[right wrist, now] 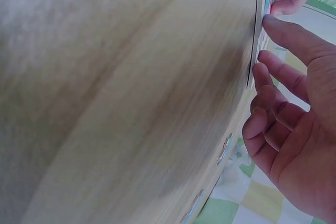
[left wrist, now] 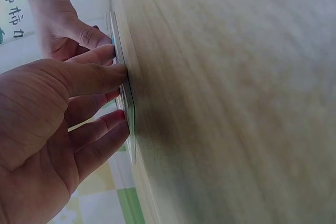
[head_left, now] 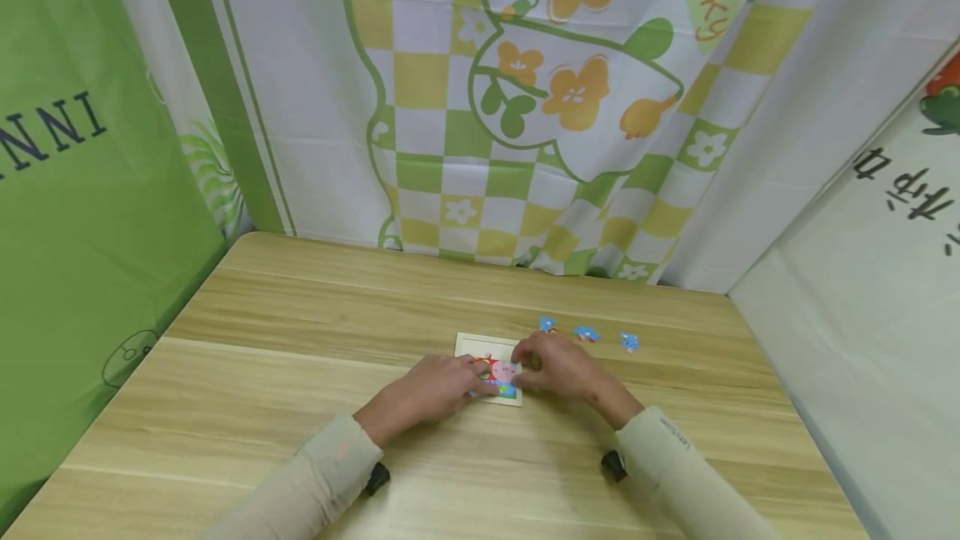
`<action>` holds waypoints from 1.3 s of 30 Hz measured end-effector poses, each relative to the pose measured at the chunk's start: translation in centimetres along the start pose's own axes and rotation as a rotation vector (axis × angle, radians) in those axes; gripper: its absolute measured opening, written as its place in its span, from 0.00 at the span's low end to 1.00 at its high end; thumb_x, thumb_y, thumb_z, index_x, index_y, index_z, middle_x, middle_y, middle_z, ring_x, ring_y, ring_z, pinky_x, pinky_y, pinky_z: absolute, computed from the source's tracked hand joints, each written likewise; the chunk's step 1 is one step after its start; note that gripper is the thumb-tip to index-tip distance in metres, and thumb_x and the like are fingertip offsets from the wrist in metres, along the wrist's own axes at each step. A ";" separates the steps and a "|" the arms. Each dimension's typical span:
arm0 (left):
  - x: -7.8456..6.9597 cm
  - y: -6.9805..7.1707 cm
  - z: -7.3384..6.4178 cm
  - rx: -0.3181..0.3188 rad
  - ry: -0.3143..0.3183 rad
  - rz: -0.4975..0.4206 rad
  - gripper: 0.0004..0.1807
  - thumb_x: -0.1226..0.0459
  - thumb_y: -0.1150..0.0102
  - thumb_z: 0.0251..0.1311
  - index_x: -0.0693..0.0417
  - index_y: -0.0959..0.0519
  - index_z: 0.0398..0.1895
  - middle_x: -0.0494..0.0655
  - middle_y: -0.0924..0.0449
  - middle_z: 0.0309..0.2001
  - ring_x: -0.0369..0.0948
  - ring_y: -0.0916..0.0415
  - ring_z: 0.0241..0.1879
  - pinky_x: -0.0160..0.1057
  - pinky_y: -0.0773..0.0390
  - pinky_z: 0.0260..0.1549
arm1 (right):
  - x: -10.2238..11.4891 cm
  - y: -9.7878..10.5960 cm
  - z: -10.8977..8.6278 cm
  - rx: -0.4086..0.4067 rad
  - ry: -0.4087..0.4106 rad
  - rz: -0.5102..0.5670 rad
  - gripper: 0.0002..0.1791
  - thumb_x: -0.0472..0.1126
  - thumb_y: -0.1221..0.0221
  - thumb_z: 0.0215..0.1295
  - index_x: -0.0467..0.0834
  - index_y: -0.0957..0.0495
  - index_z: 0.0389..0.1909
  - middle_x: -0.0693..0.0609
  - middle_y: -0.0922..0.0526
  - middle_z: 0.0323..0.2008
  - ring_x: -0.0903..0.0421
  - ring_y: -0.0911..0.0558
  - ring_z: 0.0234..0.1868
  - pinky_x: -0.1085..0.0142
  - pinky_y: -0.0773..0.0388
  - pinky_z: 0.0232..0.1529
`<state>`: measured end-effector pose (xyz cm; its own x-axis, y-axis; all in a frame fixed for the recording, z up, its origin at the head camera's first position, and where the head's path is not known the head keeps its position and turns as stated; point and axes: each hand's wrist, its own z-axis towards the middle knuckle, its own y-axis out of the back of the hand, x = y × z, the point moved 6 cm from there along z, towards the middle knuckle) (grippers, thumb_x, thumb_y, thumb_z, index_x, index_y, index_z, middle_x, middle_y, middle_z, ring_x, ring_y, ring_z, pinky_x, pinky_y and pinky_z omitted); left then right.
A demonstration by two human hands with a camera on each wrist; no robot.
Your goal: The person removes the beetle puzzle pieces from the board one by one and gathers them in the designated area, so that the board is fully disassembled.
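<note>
A small jigsaw puzzle in a pale frame [head_left: 469,343] lies on the table, its picture showing a pink cartoon pig [head_left: 503,371] in red and blue. From the left, my left hand [head_left: 442,388] rests its fingertips on the picture, thumb near the lower edge. At the frame's right side is my right hand [head_left: 564,367]. Its thumb and index finger touch there with a gap between them, and the other fingers are curled in the right wrist view. No piece shows clearly between those fingers. Both wrist views see the frame nearly edge-on, so its surface is mostly hidden.
Behind the right hand, three loose blue puzzle pieces lie in a row: a left one [head_left: 548,323], a middle one [head_left: 587,332] and a right one [head_left: 628,342]. The wooden table [head_left: 300,307] meets a patterned curtain [head_left: 420,132] at its back edge.
</note>
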<state>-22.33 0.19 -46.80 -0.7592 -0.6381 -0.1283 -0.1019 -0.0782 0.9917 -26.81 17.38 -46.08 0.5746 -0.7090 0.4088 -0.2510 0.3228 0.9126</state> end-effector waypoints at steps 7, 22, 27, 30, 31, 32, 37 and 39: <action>0.1 -0.1 0.1 0.003 0.004 -0.006 0.20 0.62 0.39 0.73 0.27 0.16 0.62 0.42 0.21 0.67 0.44 0.21 0.62 0.45 0.16 0.45 | 0.2 -0.1 0.1 0.007 -0.001 0.059 0.13 0.43 0.26 0.60 0.44 0.16 0.43 0.53 0.17 0.35 0.56 0.21 0.36 0.64 0.24 0.39; 0.1 0.0 0.0 0.005 0.015 -0.017 0.20 0.62 0.38 0.73 0.27 0.17 0.62 0.41 0.22 0.67 0.43 0.22 0.62 0.45 0.16 0.44 | 0.4 0.0 0.2 0.007 -0.052 0.057 0.15 0.43 0.25 0.60 0.43 0.18 0.42 0.54 0.17 0.36 0.55 0.20 0.38 0.63 0.23 0.40; 0.1 0.0 0.0 0.004 0.021 -0.028 0.20 0.62 0.38 0.72 0.28 0.16 0.62 0.42 0.22 0.67 0.44 0.22 0.64 0.45 0.15 0.44 | 0.5 -0.1 0.3 -0.001 -0.066 0.029 0.15 0.42 0.25 0.59 0.43 0.18 0.42 0.55 0.17 0.36 0.56 0.20 0.37 0.63 0.23 0.40; 0.1 0.0 0.0 0.009 0.023 -0.027 0.20 0.62 0.38 0.73 0.28 0.17 0.62 0.42 0.23 0.68 0.45 0.23 0.64 0.46 0.15 0.44 | 0.6 -0.1 0.3 -0.006 -0.075 0.017 0.16 0.42 0.24 0.58 0.43 0.19 0.42 0.55 0.18 0.35 0.56 0.20 0.36 0.63 0.23 0.39; 0.1 0.0 0.0 0.008 0.022 -0.025 0.20 0.62 0.38 0.73 0.28 0.16 0.62 0.43 0.22 0.68 0.45 0.23 0.64 0.46 0.15 0.44 | 0.6 -0.1 0.3 -0.008 -0.078 0.012 0.16 0.42 0.24 0.58 0.43 0.19 0.41 0.55 0.18 0.35 0.57 0.20 0.36 0.64 0.23 0.39; 0.1 0.0 0.0 0.009 0.022 -0.024 0.20 0.62 0.38 0.73 0.28 0.17 0.62 0.43 0.23 0.68 0.44 0.23 0.64 0.46 0.15 0.44 | 0.7 -0.1 0.3 -0.009 -0.080 0.009 0.16 0.42 0.24 0.57 0.43 0.19 0.41 0.55 0.18 0.34 0.57 0.20 0.36 0.64 0.23 0.39; 0.1 0.0 0.1 0.011 0.022 -0.021 0.20 0.62 0.38 0.72 0.28 0.17 0.62 0.43 0.23 0.68 0.45 0.23 0.64 0.45 0.15 0.43 | 0.8 0.0 0.3 -0.017 -0.087 0.000 0.15 0.42 0.24 0.57 0.45 0.19 0.40 0.56 0.18 0.34 0.58 0.21 0.36 0.64 0.24 0.38; 0.2 -0.1 0.1 0.014 0.026 -0.023 0.20 0.61 0.38 0.73 0.28 0.17 0.62 0.44 0.23 0.69 0.45 0.23 0.64 0.45 0.15 0.44 | 0.8 0.0 0.2 -0.019 -0.089 0.002 0.16 0.42 0.24 0.57 0.45 0.20 0.40 0.56 0.18 0.34 0.58 0.21 0.35 0.64 0.24 0.38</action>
<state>-22.50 0.16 -46.89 -0.7397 -0.6560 -0.1504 -0.1279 -0.0824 0.9884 -26.55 16.67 -45.74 0.5025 -0.7608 0.4107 -0.2372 0.3355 0.9117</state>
